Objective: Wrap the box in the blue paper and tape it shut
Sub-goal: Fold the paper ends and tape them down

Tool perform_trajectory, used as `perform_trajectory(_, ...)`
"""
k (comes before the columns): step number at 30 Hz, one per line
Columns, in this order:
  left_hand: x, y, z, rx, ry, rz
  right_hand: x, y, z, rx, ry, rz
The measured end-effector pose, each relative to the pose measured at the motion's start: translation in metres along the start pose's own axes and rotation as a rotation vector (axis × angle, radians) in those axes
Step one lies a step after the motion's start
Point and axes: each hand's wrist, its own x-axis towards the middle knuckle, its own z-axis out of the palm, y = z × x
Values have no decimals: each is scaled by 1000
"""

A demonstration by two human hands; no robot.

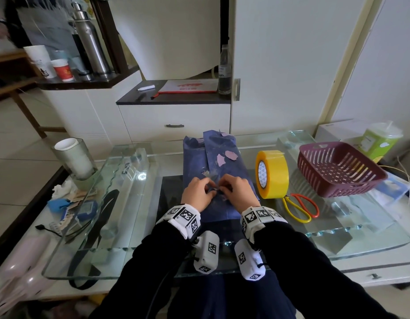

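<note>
While the long, crumpled sheet of blue wrapping paper (pixel 199 162) lies on the glass tabletop (pixel 337 217) just left of the upright yellow roll of packing tape (pixel 271 173), the left hand (pixel 194 192) and right hand (pixel 239 192) meet on its near end, fingers curled. Together they pinch a small dark bit (pixel 213 191) that I cannot identify. The box itself is hidden from view.

Left hand (pixel 197 192), right hand (pixel 240 191) pinch blue paper (pixel 195 162) fold.

Blue paper (pixel 213 162) – torn (pink patches) – around box.
</note>
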Motion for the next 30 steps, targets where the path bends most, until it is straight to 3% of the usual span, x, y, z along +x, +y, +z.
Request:
perform_trajectory(8,-3,-9,-7,12,19,2,1,-6,4,-155,-54,-66)
perform_trajectory(23,-6,-23,-28,14,82,-24,-2,-32,-1,-233,-62,-171)
perform_trajectory(30,-7,-39,-44,-2,137,-41,2,-50,12,-297,-29,-359)
